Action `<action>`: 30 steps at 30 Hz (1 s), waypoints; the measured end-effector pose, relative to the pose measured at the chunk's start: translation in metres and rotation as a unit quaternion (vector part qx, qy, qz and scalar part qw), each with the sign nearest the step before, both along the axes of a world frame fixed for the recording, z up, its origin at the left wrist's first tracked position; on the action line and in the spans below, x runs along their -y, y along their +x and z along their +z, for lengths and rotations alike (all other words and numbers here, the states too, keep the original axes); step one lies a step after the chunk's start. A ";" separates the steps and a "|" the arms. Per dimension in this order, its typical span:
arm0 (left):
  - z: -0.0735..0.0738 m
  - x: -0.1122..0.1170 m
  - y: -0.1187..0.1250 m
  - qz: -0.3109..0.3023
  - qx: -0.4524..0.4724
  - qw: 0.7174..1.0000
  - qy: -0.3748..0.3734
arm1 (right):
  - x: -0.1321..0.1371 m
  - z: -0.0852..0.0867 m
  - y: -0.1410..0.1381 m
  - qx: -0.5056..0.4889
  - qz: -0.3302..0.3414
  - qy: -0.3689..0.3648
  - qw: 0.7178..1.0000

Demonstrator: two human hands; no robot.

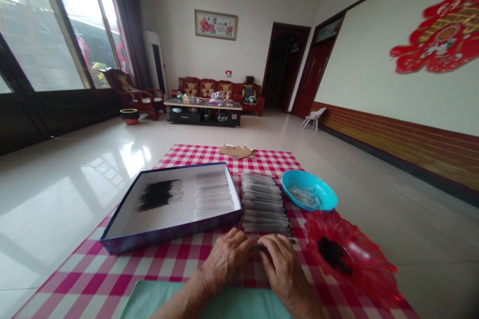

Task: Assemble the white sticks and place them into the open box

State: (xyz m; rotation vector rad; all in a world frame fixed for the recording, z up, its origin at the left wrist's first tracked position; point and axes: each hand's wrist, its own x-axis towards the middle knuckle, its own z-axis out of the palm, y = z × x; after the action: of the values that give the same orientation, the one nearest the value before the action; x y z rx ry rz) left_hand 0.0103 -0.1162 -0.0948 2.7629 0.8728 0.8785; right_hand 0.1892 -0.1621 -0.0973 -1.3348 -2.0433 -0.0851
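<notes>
Fingers of both hands are curled narrow over a slim dark rod. The left hand and right hand nearly meet above it, and their fingertips are partly hidden, so the exact grip of each cannot be confirmed. The rod sits at the near edge of a pink-and-white checked cloth, just in front of a stack of sleeved slim rods laid side by side.

Assessment: these rods appear light and stiff, but thin enough to snap or slip if pinched at one end. Their clear sleeves are likely smooth and slippery. Hold is best taken near the middle, with light, even pressure.

To the left of the stack, a shallow dark blue box holds a group of black rods and a row of clear-sleeved rods. To the right, a blue bowl holds small pale pieces. Nearer the right hand, a translucent red plate carries a heap of small dark parts. A teal cloth lies under the forearms, and scraps of cardboard rest on the far edge of the checked cloth.
</notes>
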 end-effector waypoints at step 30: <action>-0.013 0.012 0.013 0.124 0.018 0.990 0.070 | -0.008 -0.003 -0.016 -0.519 -0.049 -0.275 0.808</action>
State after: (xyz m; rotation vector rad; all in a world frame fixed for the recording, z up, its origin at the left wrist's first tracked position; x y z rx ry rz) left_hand 0.0230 -0.1285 -0.1075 2.7842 1.2118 1.0630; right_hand 0.1736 -0.1541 -0.1000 -1.3417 -1.0477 1.0443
